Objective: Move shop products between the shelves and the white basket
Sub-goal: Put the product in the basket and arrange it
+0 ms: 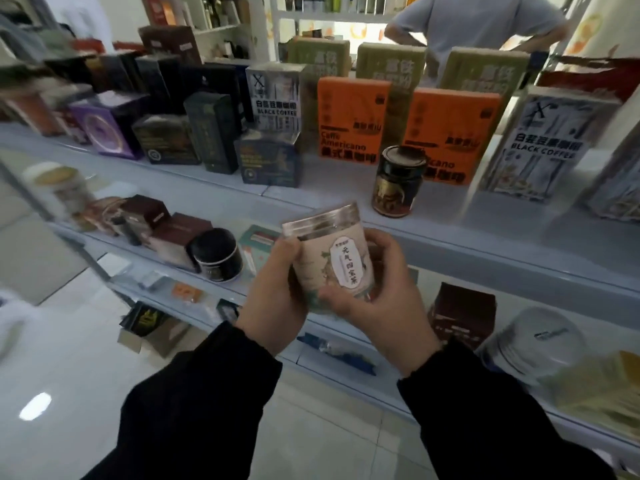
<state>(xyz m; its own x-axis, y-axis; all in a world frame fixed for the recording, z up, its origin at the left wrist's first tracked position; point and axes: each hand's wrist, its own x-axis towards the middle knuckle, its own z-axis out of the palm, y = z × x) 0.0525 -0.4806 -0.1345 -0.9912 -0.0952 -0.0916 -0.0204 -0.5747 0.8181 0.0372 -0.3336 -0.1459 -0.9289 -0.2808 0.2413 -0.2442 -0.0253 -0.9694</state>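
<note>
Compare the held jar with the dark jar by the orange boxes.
The held jar is pale, pink-labelled with a clear lid; the shelf jar is dark and glossy. The held jar tilts, gripped by the left hand and right hand; the shelf jar stands upright, untouched. Both are lidded cylinders.

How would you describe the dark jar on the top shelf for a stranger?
Find the top shelf and its two orange boxes. The dark jar stands upright near the front edge, before the right orange box. Its neighbours are flat-sided boxes; it alone there is round, and darker than the pale jar held by the left hand and right hand.
</note>
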